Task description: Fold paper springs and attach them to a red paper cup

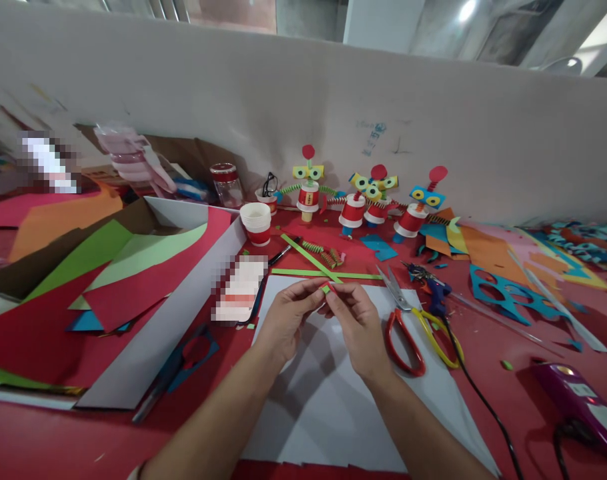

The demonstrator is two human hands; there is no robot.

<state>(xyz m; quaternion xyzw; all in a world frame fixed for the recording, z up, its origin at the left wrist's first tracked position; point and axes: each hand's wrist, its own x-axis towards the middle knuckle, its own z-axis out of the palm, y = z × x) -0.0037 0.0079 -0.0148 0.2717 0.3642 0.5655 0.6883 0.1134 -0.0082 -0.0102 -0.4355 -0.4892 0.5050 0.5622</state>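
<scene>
Both hands meet over a white sheet [328,413] in the middle of the red table. My left hand [288,313] and my right hand [353,317] pinch a small folded piece of green and red paper [326,289] between thumbs and fingertips. Just beyond the fingers, two green paper strips [303,255] lie crossed. Right of my right hand, scissors [403,320] with one red and one yellow handle rest partly open. A blue glue gun [437,297] lies beside them. Folded paper springs [318,250] sit behind the strips.
Several paper-cup figures [308,197] stand along the white partition [283,100]. At left is a box [183,327] of coloured paper, with a phone [241,290] and stacked cups [256,223] near it. A black cord [476,393] and a purple device [581,407] lie at right.
</scene>
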